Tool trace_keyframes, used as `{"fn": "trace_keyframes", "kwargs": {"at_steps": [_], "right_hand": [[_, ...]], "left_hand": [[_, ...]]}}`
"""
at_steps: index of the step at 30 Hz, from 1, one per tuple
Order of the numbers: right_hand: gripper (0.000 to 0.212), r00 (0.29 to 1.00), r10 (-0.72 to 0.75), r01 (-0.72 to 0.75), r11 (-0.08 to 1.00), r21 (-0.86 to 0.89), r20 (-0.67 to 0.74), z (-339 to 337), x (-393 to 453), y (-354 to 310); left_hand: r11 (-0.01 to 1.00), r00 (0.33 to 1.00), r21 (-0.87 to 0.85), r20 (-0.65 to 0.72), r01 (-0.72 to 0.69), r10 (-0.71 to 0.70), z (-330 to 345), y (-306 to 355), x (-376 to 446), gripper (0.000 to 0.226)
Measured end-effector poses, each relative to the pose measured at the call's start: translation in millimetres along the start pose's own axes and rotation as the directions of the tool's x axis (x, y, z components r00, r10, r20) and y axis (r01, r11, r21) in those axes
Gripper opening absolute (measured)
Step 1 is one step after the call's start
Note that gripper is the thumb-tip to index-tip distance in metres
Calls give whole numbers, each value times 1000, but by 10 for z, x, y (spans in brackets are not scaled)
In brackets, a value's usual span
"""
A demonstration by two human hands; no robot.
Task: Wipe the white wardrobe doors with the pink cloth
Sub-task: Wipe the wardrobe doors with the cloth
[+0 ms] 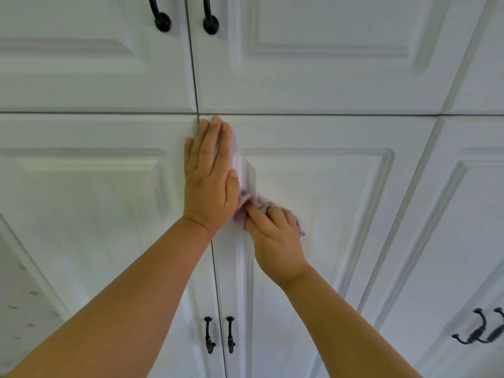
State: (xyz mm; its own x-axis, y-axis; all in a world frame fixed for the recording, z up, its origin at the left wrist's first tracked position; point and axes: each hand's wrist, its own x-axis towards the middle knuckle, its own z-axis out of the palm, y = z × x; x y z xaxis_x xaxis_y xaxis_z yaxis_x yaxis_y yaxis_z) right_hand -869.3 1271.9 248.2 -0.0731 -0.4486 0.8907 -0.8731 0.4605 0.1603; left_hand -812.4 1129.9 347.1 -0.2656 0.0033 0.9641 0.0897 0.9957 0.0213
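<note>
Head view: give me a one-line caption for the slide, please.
Left hand flat against the white wardrobe door while the right hand wipes it with a bunched pink cloth.

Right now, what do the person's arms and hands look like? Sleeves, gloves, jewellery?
Both forearms are bare as far as the frame shows: no sleeves, no gloves, no watch or wristband. The left hand shows no rings. The right hand has what looks like a dark band on one finger, though motion blur makes it hard to confirm. No markings visible.
</note>
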Motion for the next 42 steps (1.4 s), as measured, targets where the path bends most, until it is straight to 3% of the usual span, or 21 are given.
{"fn": "trace_keyframes", "kwargs": {"at_steps": [3, 5, 8, 11, 14, 16, 18, 20, 22, 23, 25, 26, 29, 31, 33, 35, 37, 40, 42], "right_hand": [[48, 984, -148, 150, 989, -10, 95, -92, -200, 115], [47, 998, -46, 47, 998, -33, 32, -183, 52, 166], [43, 967, 141, -152, 988, -37, -213, -255, 563, 227], [40, 953, 126, -139, 990, -28, -275, -147, 548, 218], [46, 995, -86, 83, 995, -47, -58, -28, 38, 255], [47, 960, -257, 263, 964, -39, 108, -35, -283, 350], [42, 932, -341, 346, 938, -26, 122, -110, -364, 500], [38, 972, -231, 234, 971, -55, 50, -204, -203, 611], [36, 994, 49, -56, 996, -67, -101, -278, 114, 664], [38, 967, 156, -167, 985, -39, -203, -262, 262, 660], [44, 900, 214, -226, 974, 14, -381, -181, 394, 568], [46, 901, 179, -197, 980, -5, -394, -127, 330, 512], [52, 992, -66, 53, 991, -122, -107, -35, -266, 547], [56, 966, -223, 239, 963, -127, 132, -98, -699, 721], [56, 929, -287, 317, 943, -104, 233, -197, -888, 935], [54, 951, -225, 249, 964, -92, 214, -299, -796, 1077], [41, 999, 0, 4, 996, -87, 54, -393, -462, 1073], [42, 917, 351, -356, 934, 5, -190, -429, 141, 818], [42, 911, 318, -320, 947, 39, -260, -290, 366, 558]], "left_hand": [[1000, 1000, 17, -8, -6, 7, 9, -15, 7, 59], [1000, 1000, 18, -10, -5, 5, 21, -14, 5, 58], [1000, 1000, 21, -28, 6, -6, 40, -10, 9, 58], [999, 999, 36, -40, 3, -2, 46, -1, 13, 58], [997, 999, 78, -42, 1, 2, 68, 1, 4, 59], [995, 999, 96, -40, -9, 13, 78, -10, -1, 59], [995, 999, 98, -37, -16, 20, 79, -16, -2, 59], [995, 999, 100, -42, -13, 18, 81, -20, -1, 59], [994, 999, 108, -50, -14, 20, 89, -16, -3, 59], [993, 998, 118, -55, -16, 23, 90, -19, 6, 59], [987, 998, 159, -66, -2, 13, 108, -9, -2, 60], [982, 998, 191, -69, 7, 6, 122, 6, -13, 61], [960, 998, 277, -67, 28, -10, 176, 35, -40, 63], [949, 998, 313, -66, 28, -8, 194, 19, -52, 63], [943, 998, 332, -69, 26, -4, 204, 6, -57, 63], [939, 996, 342, -84, 32, -3, 232, 24, -50, 64], [936, 995, 349, -101, 48, -13, 255, 55, -51, 66], [933, 994, 358, -106, 48, -10, 281, 59, -64, 67], [931, 994, 362, -113, 50, -9, 291, 50, -55, 65]]}}
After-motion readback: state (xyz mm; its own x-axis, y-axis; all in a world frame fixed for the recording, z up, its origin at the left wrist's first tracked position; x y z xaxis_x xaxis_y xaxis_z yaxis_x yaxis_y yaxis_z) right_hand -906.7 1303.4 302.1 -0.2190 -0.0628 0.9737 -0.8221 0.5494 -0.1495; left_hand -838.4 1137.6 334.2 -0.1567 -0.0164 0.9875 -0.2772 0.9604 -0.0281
